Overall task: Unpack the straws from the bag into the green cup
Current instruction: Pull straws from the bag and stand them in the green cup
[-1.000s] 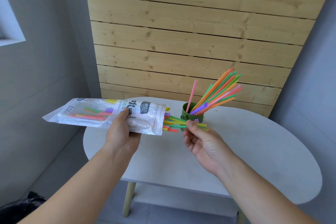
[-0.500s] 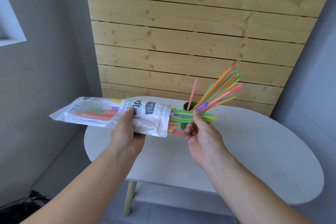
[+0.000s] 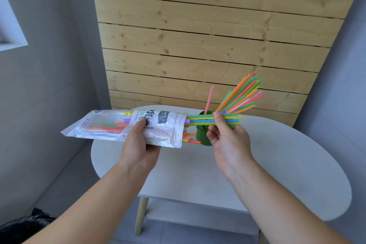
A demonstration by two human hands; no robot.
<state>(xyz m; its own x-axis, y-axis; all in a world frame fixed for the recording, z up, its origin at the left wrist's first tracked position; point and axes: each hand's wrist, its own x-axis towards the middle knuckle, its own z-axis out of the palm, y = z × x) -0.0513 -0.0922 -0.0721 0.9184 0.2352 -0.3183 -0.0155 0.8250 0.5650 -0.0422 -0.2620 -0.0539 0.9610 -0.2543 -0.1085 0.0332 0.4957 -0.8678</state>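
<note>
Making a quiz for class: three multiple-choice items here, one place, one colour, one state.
1. Where does the green cup stand? A on the floor; B on the white table; C on a shelf.
2. What colour is the lone straw standing apart in the cup? A black; B white; C pink.
3. What is the right hand doing? A pinching straws half out of the bag; B lying flat; C gripping the cup.
Answers: B, its base sits on the tabletop; C, plainly pink beside the fanned straws; A, it clamps them while their ends sit in the bag.
</note>
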